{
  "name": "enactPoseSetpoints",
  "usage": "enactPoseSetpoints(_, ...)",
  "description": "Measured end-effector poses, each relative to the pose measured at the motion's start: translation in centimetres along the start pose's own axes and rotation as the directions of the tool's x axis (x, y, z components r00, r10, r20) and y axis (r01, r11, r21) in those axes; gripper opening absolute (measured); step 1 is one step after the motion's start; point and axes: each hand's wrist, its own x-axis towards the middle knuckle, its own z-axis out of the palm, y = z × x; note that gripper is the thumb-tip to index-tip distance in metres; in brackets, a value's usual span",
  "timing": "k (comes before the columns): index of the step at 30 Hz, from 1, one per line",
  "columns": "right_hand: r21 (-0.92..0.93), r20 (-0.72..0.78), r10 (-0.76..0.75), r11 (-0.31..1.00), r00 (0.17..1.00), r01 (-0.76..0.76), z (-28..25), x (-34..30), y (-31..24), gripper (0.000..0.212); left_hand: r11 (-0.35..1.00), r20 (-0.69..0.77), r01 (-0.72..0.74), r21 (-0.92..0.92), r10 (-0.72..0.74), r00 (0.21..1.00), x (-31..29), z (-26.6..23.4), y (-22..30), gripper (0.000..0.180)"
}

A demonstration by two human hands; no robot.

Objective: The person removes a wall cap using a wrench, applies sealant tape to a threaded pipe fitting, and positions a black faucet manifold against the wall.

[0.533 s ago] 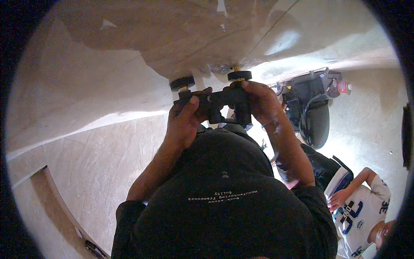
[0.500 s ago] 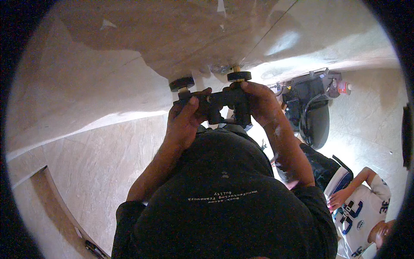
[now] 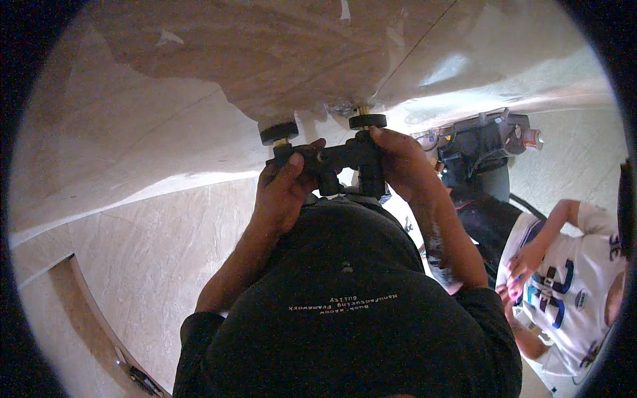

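In both of my hands is a black wall-mount mixer tap, held level against the stone-look wall. My left hand is closed round its left end, thumb on top. Its right end is gripped by my right hand, with the thumb by the fitting. A round black cover plate sits over the left brass connector, a little out from the wall. The other black cover plate is on the right, with a brass stub showing behind it. The tap's underside is partly hidden by my fingers.
On the right, another person in a white printed shirt is close to my right arm, hands together. Dark equipment with cables and a red-and-white container are beyond my right forearm. A brown-edged recess is at lower left.
My hands and the tap have barely moved. The other person has shifted upward in the picture, bringing both hands together and covering part of the dark equipment.
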Motion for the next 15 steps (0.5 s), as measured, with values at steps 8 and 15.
enactPoseSetpoints(8,0.077,0.037,0.001,0.997,0.999,-0.004,1.6,-0.6,0.9,0.043,1.0,0.034,0.005,0.003,-0.005,0.999,-0.7,-1.4,0.8,0.042)
enactPoseSetpoints(15,-0.055,-0.05,-0.051,0.997,0.997,0.049,5.9,-2.4,2.7,0.041,0.999,-0.007,0.032,0.026,-0.031,0.999,-3.3,-2.9,3.2,0.041)
